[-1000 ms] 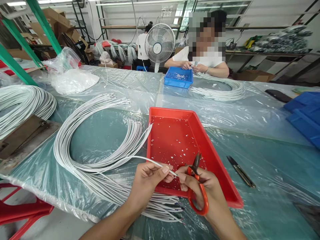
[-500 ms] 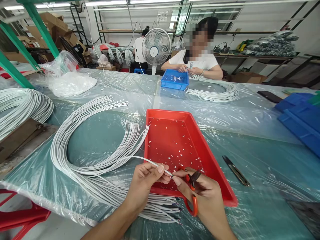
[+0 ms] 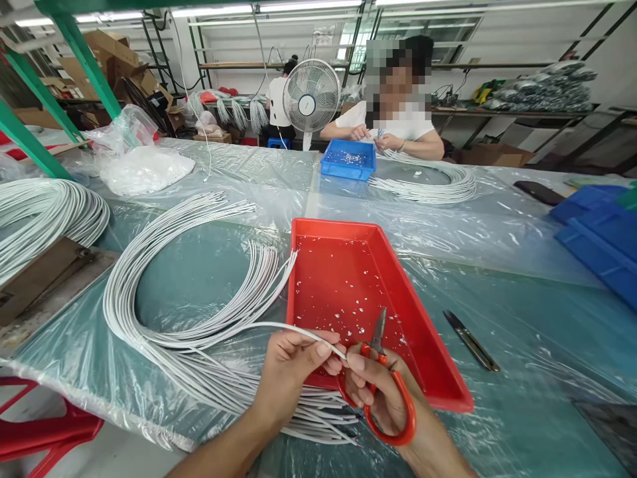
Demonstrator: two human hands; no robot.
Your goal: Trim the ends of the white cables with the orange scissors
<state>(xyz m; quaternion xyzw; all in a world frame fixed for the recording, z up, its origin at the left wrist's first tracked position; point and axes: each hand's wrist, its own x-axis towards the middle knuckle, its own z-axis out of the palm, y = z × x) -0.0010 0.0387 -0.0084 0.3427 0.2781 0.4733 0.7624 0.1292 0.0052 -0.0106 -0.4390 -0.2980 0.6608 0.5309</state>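
My left hand [image 3: 293,372] is closed in a pinch around a single white cable [image 3: 288,325] near its end, above the near edge of a red tray [image 3: 326,279]. Close by, the thumb and fingertips of my right hand [image 3: 398,392] meet at the cable's tip, which they partly hide. Orange-handled scissors [image 3: 379,330] rest in the same right hand, blades pointing up and away. Small white scraps lie scattered in the tray. To the left, a looped bundle of white cables [image 3: 122,285] spreads over the plastic-covered table, its near ends passing beneath my left arm.
Metal thread snips [image 3: 470,342] lie right of the tray. Another cable coil [image 3: 54,206] is at far left, beside a metal block [image 3: 44,279]. Across the table a person [image 3: 398,126] works by a blue tray [image 3: 348,169]. Blue bins [image 3: 602,239] stand at right.
The scissors have turned in my right hand, so their blades now point up and the orange handle loops show. My right fingers have shifted at the cable's end; my left hand keeps its pinch.
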